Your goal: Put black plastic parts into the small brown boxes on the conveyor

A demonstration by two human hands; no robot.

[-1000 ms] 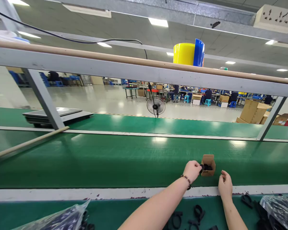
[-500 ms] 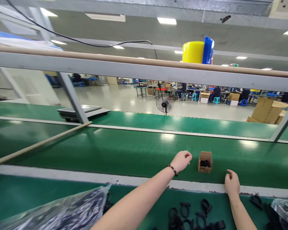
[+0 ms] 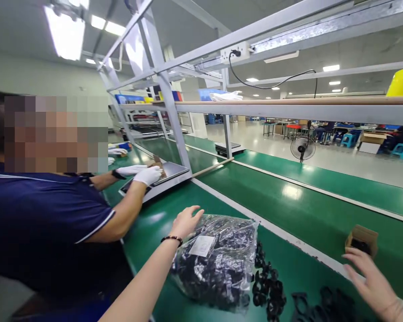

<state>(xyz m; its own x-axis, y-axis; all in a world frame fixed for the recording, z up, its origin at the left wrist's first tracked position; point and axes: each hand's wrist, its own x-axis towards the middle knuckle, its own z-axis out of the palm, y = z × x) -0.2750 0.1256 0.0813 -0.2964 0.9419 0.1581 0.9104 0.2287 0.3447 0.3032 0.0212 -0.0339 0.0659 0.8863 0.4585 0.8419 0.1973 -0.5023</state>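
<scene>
left grip [image 3: 185,222]: bare hand, fingers spread, holding nothing visible; at the upper left edge of the clear plastic bag [image 3: 218,270], contact uncertain. right grip [image 3: 369,277]: bare hand, blurred, fingers extended and apart, no item seen; well right of the bag. small open carton [image 3: 364,232]: black parts inside; right of the bag, just beyond the right grip. loose black parts [image 3: 268,288]: heaped against the bag's right side, on the green counter [image 3: 174,297]. co-worker [image 3: 53,219]: white-gloved, left of the bag. platform scale [image 3: 176,170]: beyond the bag, to its left.
</scene>
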